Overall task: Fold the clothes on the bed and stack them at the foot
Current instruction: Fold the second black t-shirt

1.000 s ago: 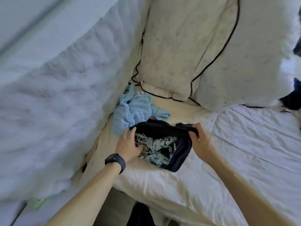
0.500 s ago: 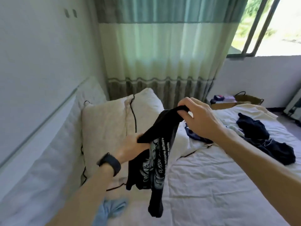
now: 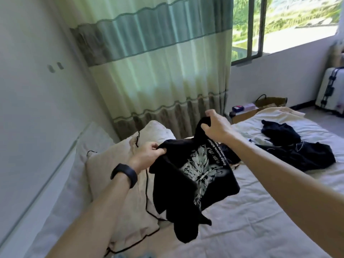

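Currently I hold the black T-shirt (image 3: 195, 181) off the bed (image 3: 251, 229), its top edge pinched by my left hand (image 3: 149, 155) and bunched in the curled fingers of my right hand (image 3: 216, 125). That edge slopes from the left hand, lower and nearer me, up to the right, higher and farther out, and the body hangs between and below them. I judge the bare sheet beneath is where to spread it.
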The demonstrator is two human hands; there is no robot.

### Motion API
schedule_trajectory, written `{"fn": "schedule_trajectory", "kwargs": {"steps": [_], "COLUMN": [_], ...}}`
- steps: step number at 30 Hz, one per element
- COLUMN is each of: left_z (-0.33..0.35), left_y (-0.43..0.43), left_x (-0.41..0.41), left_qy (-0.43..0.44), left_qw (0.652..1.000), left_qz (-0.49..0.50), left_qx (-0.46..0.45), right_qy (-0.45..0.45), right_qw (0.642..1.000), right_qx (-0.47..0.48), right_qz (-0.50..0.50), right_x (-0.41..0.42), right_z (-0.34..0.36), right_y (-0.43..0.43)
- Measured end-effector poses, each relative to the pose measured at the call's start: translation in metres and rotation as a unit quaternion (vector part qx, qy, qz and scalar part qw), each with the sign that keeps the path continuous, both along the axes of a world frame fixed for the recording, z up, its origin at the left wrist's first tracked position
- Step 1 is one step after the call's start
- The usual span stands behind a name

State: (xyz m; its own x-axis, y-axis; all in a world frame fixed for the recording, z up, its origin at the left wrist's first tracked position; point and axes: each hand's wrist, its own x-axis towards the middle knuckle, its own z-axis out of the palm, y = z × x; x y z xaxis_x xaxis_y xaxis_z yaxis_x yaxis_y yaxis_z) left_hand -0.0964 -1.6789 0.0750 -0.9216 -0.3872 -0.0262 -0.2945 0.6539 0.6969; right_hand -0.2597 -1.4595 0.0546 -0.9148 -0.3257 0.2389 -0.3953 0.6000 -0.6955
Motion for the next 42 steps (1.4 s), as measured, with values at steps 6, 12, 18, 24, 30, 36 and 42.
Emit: {"fn": "schedule_trajectory", "kwargs": {"steps": [6, 12, 18, 24, 30, 36, 42], "left_z": [0.045, 0.080, 0.095, 0.043, 0.025, 0.044, 0.066], "left_y": [0.058, 0.076, 0.007, -0.029, 0.062, 0.081, 0.105], "left_x": [-0.045, -0.053, -0.034, 0.017, 0.006, -0.018, -0.038], "left_qy": [0.082, 0.112, 0.136, -0.015, 0.092, 0.156, 0.200], "left_qw": [0.983, 0.961, 0.986, 0.971, 0.983, 0.967, 0.946], "left_qz": [0.026, -0.013, -0.002, -0.033, -0.148, -0.181, -0.163], "left_qx": [0.164, 0.254, 0.100, -0.236, -0.058, 0.087, 0.198], "right_qy": [-0.021, -0.032, -0.026, 0.064, 0.074, 0.023, -0.086], "right_qw": [0.975, 0.985, 0.987, 0.998, 0.995, 0.982, 0.982], "right_qx": [-0.213, -0.167, -0.141, -0.025, 0.031, -0.165, -0.127], "right_qz": [0.060, -0.003, -0.069, -0.005, 0.066, 0.083, 0.114], "right_x": [0.118, 0.144, 0.108, 0.089, 0.089, 0.092, 0.090], "right_z": [-0.066, -0.088, -0.057, 0.025, 0.061, 0.048, -0.029], "right_y": [0.008, 0.016, 0.041, 0.024, -0.012, 0.039, 0.098]}}
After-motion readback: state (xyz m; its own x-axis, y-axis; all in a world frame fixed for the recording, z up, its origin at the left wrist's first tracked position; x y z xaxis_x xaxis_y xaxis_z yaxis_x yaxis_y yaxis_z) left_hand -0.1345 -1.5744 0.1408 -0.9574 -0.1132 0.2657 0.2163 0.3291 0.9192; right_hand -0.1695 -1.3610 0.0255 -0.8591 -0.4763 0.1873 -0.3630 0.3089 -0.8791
